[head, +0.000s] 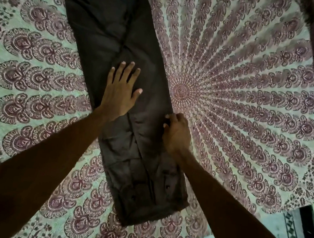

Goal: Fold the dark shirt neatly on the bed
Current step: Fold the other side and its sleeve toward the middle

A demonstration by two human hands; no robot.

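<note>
Lying lengthwise on a bed covered with a cream-and-maroon mandala-print sheet (235, 101), a dark brown cloth shirt (107, 37) is folded into a long narrow strip (buttons near the bottom end). A left hand (120, 91) presses flat on its middle, fingers spread; a right hand (176, 133) pinches its right edge.

One dark shirt (112, 31), brown-black, folded lengthwise into a long narrow strip, lies flat but creased on the bed (237, 89) with its patterned spread, running diagonally from far left to near right, small buttons (167, 186) showing near its near end.
</note>
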